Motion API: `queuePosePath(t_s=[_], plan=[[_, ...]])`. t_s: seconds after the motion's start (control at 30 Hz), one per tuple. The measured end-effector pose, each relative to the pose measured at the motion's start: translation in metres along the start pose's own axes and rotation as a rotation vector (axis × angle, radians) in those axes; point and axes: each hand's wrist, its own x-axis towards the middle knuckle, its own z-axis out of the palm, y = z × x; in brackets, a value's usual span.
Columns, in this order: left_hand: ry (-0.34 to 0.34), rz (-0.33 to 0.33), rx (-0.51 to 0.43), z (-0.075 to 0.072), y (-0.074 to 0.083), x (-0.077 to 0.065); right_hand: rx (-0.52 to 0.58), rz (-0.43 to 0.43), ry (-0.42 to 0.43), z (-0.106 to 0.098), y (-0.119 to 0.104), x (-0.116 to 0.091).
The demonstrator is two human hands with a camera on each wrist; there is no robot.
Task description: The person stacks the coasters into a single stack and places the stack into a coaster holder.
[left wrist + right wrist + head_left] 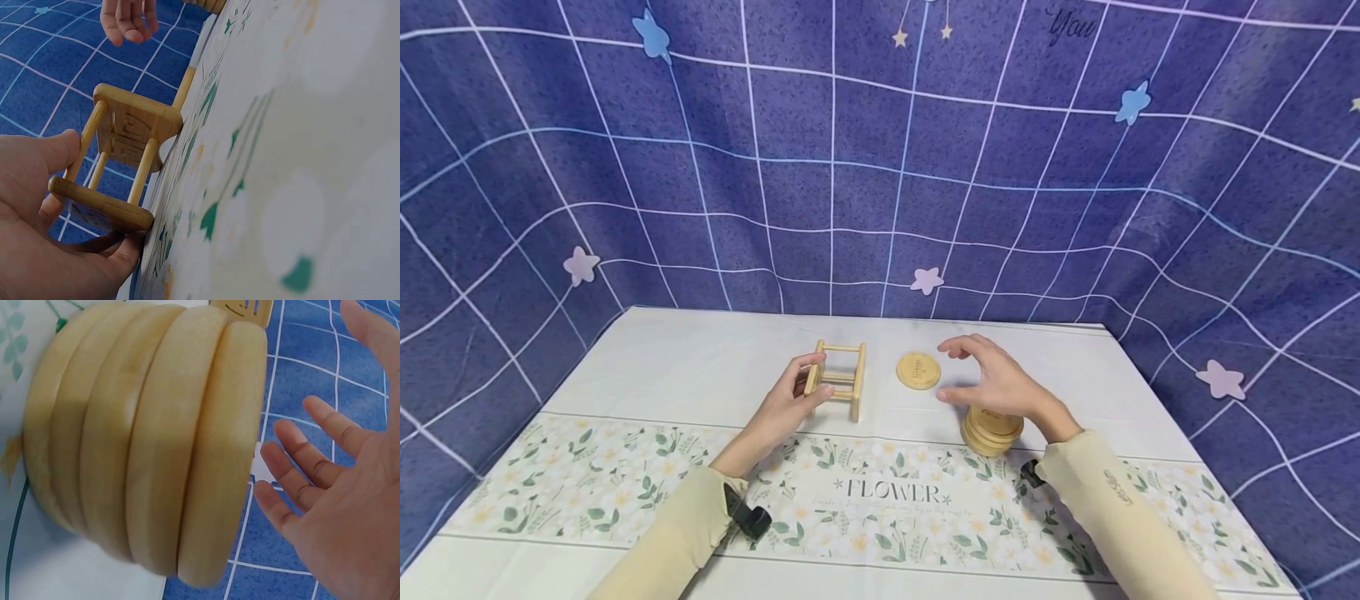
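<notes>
My left hand (pixel 786 400) holds a small wooden rack (pixel 859 385) near the table's middle, with the thumb on one rod and the fingers around the near end panel. The left wrist view shows its two end panels (pixel 128 125) joined by thin rods, one panel cut with lettering. My right hand (pixel 1000 382) hovers over a stack of round wooden coasters (pixel 987 442), fingers spread and nothing between them. Several thick coasters (pixel 159 444) fill the right wrist view beside the open palm. One engraved coaster (pixel 918 370) lies flat between the rack and my right hand.
A white tablecloth (pixel 715 358) covers the table, with a printed floral band (pixel 647 467) across the front. Behind the table's back edge hangs a blue curtain (pixel 790 208) with a grid and stars. Each wrist carries a black strap-on camera (pixel 752 521).
</notes>
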Motion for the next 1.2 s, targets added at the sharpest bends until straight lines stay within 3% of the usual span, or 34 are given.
queuePosePath(t_s=[0.37,1.2], plan=[[-0.009,0.009,-0.002,0.001,-0.001,0.001,0.028,0.008,0.01,0.01,-0.004,0.01],[-0.004,0.019,-0.012,0.001,-0.002,0.001,-0.048,0.026,-0.008,0.02,-0.01,0.028]])
